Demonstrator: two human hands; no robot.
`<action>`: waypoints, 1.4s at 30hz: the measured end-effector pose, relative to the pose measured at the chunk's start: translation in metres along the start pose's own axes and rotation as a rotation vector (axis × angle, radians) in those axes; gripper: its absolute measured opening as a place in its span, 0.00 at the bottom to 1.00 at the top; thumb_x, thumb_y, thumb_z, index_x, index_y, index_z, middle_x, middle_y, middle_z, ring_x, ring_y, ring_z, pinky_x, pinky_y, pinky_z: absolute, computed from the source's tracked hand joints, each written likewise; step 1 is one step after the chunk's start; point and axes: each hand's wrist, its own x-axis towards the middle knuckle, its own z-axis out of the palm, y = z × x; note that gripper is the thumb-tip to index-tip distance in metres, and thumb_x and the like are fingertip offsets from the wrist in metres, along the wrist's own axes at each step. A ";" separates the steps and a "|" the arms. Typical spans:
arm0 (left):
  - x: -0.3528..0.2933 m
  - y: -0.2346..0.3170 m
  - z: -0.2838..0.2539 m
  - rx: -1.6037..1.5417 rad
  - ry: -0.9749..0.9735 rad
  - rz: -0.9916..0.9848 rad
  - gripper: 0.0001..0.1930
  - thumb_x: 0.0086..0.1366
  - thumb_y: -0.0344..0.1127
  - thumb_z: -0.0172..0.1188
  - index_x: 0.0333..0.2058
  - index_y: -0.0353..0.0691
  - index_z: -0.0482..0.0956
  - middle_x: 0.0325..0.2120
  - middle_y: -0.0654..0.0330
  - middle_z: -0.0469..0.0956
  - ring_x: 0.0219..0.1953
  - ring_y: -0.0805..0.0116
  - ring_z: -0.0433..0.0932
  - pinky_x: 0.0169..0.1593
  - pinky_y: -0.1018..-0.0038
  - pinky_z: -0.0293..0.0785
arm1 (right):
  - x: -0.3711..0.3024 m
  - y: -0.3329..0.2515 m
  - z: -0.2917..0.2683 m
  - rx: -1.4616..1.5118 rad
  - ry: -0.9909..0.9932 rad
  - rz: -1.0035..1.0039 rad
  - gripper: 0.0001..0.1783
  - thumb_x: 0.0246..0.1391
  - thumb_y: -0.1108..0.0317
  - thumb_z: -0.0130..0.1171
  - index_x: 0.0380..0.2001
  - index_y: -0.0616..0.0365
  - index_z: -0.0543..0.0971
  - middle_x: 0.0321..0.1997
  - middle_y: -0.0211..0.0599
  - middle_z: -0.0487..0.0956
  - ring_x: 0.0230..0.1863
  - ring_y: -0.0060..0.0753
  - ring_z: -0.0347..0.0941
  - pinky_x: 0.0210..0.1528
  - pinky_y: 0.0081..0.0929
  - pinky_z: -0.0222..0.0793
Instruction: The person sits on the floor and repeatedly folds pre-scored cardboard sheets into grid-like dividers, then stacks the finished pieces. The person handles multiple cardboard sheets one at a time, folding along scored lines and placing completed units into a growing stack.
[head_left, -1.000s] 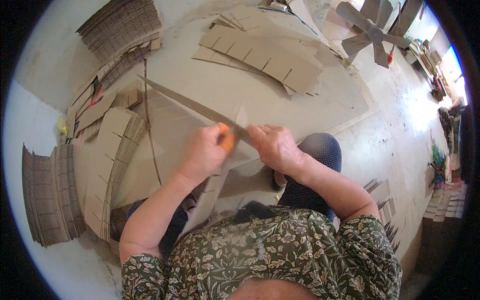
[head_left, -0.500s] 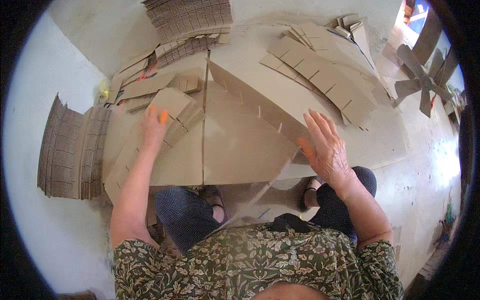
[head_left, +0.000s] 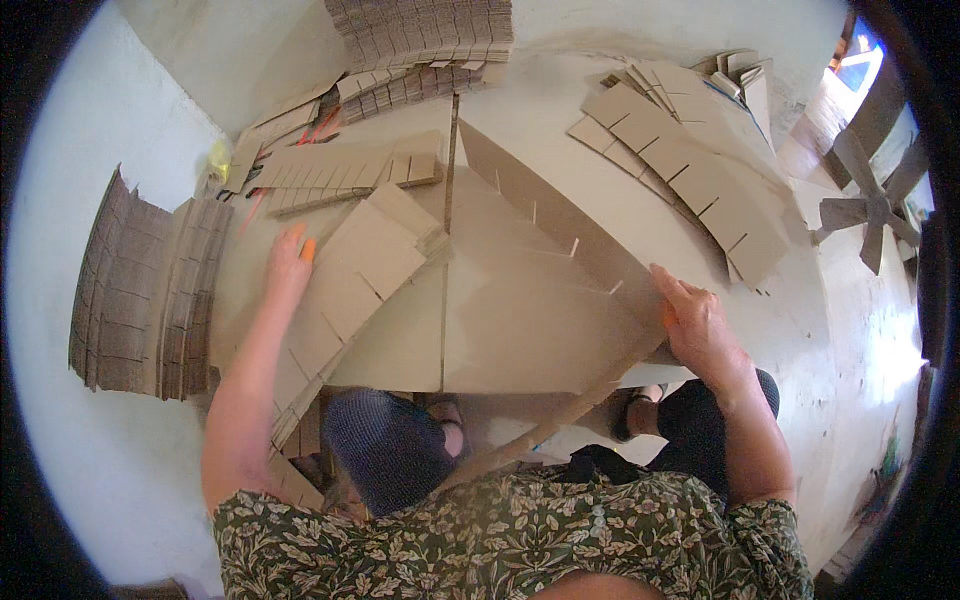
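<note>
A long slotted cardboard strip (head_left: pixel 560 225) stands on edge and slants across the table. My right hand (head_left: pixel 695 325) grips its near right end, thumb and fingers closed and the index finger stretched along it. Off to the left, my left hand (head_left: pixel 290 265) is beside a fanned stack of slotted cardboard pieces (head_left: pixel 372 255), its fingers apart and nothing visible in them. Orange covers show on its fingertips. A narrow brown band (head_left: pixel 570 408) runs from below my right hand toward my waist; whether it belongs to the strip I cannot tell.
More slotted pieces (head_left: pixel 690 165) lie fanned at the far right, others (head_left: pixel 350 165) at the far left. Tall cardboard stacks (head_left: pixel 425 35) stand at the back and by the left wall (head_left: pixel 145 290). A fan (head_left: pixel 872 208) is at right. A dark gap (head_left: pixel 448 230) crosses the table (head_left: pixel 500 350).
My left hand has moved left off the top of the stack to its side. My right hand's fingers have closed in on the strip's end. The whole view has shifted a little.
</note>
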 end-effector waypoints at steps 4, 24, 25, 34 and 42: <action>0.052 0.029 0.020 0.139 0.017 0.091 0.26 0.59 0.36 0.61 0.56 0.44 0.67 0.57 0.53 0.65 0.59 0.53 0.63 0.60 0.57 0.60 | -0.001 -0.003 -0.002 -0.024 -0.009 0.003 0.27 0.48 0.79 0.48 0.55 0.60 0.67 0.35 0.56 0.77 0.37 0.60 0.74 0.40 0.46 0.71; 0.125 0.147 0.021 0.102 0.021 0.341 0.12 0.62 0.43 0.53 0.31 0.43 0.80 0.29 0.50 0.79 0.35 0.48 0.77 0.37 0.55 0.72 | -0.022 0.006 -0.003 -0.027 0.083 0.029 0.38 0.41 0.84 0.47 0.61 0.54 0.62 0.35 0.54 0.77 0.33 0.56 0.76 0.38 0.42 0.73; 0.124 0.158 0.013 0.123 0.038 0.381 0.12 0.61 0.43 0.53 0.30 0.43 0.80 0.29 0.49 0.79 0.34 0.47 0.77 0.36 0.55 0.72 | -0.027 0.010 -0.004 0.013 0.122 0.016 0.40 0.40 0.86 0.46 0.62 0.54 0.62 0.34 0.54 0.77 0.31 0.55 0.75 0.36 0.42 0.72; 0.083 0.292 -0.043 -0.162 -0.136 0.616 0.08 0.60 0.34 0.57 0.30 0.35 0.79 0.22 0.47 0.75 0.26 0.58 0.75 0.33 0.64 0.70 | -0.056 0.012 -0.029 0.026 0.304 -0.139 0.41 0.38 0.83 0.51 0.62 0.53 0.62 0.30 0.44 0.74 0.31 0.50 0.74 0.35 0.40 0.73; -0.011 0.355 0.015 -0.262 -0.369 0.672 0.09 0.55 0.34 0.57 0.25 0.32 0.77 0.25 0.42 0.76 0.29 0.43 0.76 0.35 0.59 0.73 | -0.054 0.004 -0.039 -0.004 0.339 -0.202 0.41 0.38 0.81 0.54 0.61 0.55 0.63 0.25 0.42 0.71 0.28 0.48 0.73 0.31 0.41 0.72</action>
